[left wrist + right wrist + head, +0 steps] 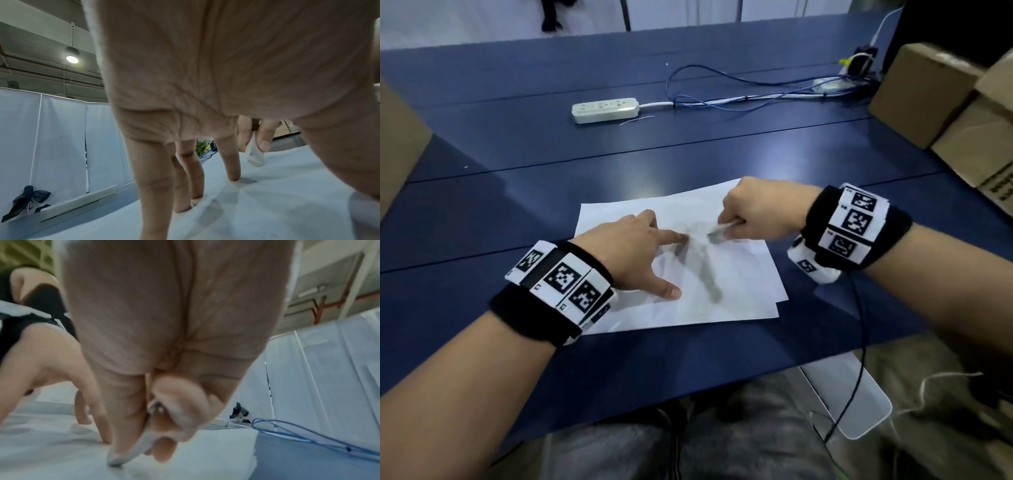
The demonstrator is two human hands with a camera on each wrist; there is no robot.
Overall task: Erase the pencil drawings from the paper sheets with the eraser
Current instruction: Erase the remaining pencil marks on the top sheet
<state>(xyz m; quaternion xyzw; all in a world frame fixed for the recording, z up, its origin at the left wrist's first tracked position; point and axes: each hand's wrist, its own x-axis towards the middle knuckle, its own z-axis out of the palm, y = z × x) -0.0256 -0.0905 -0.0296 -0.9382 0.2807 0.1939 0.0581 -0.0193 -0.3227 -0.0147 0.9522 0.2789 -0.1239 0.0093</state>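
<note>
A small stack of white paper sheets [736,291] lies on the blue table [619,363]. The top sheet carries a grey smudged pencil drawing [707,274]. My left hand [640,246] presses on the sheet with spread, straight fingers [231,164], left of the drawing. My right hand [753,212] pinches a white eraser [719,233] between thumb and fingers, its tip down on the paper at the drawing's top. The eraser [255,154] shows beyond my left fingers, and the eraser [131,449] is blurred in the right wrist view.
A white power strip [604,109] with blue cables [722,99] lies farther back on the table. Cardboard boxes [941,102] stand at the right edge, another box [400,147] at the left. A black cable [859,325] hangs from my right wrist.
</note>
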